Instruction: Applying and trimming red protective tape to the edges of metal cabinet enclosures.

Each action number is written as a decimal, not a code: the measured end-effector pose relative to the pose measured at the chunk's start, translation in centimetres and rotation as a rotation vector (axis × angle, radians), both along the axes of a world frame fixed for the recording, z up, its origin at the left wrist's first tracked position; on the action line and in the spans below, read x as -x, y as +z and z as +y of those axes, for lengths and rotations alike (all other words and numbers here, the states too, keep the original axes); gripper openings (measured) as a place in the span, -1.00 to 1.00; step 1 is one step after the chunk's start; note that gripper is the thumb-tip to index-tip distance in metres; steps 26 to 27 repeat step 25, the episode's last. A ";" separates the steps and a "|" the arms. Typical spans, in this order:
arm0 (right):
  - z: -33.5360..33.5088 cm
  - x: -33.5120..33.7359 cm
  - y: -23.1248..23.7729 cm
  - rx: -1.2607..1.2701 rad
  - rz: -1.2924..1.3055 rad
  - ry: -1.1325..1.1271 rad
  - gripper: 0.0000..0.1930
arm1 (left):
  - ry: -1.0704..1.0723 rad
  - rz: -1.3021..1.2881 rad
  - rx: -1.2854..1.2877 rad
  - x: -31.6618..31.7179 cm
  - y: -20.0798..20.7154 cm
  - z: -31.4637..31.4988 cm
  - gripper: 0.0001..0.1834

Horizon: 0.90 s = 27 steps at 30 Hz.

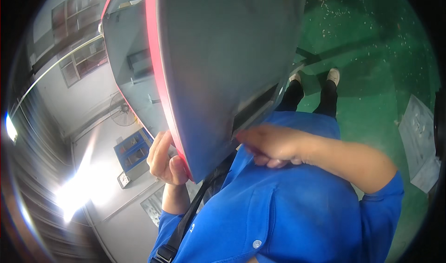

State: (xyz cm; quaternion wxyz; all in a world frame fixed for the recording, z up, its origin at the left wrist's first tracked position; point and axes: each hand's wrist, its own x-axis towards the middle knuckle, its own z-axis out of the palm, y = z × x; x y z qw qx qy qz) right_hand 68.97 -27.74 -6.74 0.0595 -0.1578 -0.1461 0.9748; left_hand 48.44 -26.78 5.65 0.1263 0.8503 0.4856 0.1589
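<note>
A large grey panel [223, 68] with a red edge strip [160, 72] stands upright close in front of me. My left hand [165, 163] grips the strip near the panel's lower corner, thumb on the near side and fingers on the other. A dark rectangular slot [254, 109] opens in the panel's face. Just below that slot is my right hand [274, 144], slightly blurred, with its fingers curled in and the fingertips at the slot's lower end. Whatever they may hold is hidden.
Behind the strip, a second grey surface [132, 63] carries small fittings. A standing fan [123, 112] and a blue cabinet [132, 149] are by the wall at left. Pale sheets [418, 137] lie on the green floor [367, 110] at right. A black strap [195, 205] crosses my blue shirt.
</note>
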 end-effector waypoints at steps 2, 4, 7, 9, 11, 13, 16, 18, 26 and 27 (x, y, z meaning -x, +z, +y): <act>-0.5 0.4 -0.4 0.030 0.009 -0.046 -0.61 | -0.005 -0.002 -0.006 -0.2 0.1 0.1 -0.47; -1.0 0.7 -0.3 0.044 0.019 -0.063 -0.61 | 0.003 0.003 0.005 -0.2 0.1 0.0 -0.47; 0.3 -0.5 1.0 -0.047 -0.005 0.031 -0.61 | 0.022 0.006 -0.014 0.0 0.0 -0.2 -0.46; -0.4 0.3 -0.1 0.018 -0.008 -0.023 -0.61 | 0.015 0.002 0.003 -0.1 0.0 -0.1 -0.46; -0.8 0.4 -0.1 0.044 0.005 -0.065 -0.60 | 0.012 0.007 0.005 -0.2 0.1 0.0 -0.46; -0.8 0.2 0.9 0.047 0.029 -0.089 -0.59 | 0.019 0.016 0.008 0.0 0.0 0.0 -0.46; 0.2 -0.3 1.0 -0.032 -0.058 0.052 -0.59 | 0.022 0.004 0.006 -0.1 0.0 -0.2 -0.47; -0.3 0.2 0.7 -0.013 -0.042 0.001 -0.59 | 0.012 0.000 0.004 -0.2 -0.1 -0.1 -0.47; -0.4 1.1 -0.9 0.045 -0.059 -0.018 -0.62 | 0.030 -0.015 0.010 -0.3 0.0 -0.2 -0.45; -0.4 1.1 -0.9 0.045 -0.059 -0.018 -0.62 | 0.030 -0.015 0.010 -0.3 0.0 -0.2 -0.45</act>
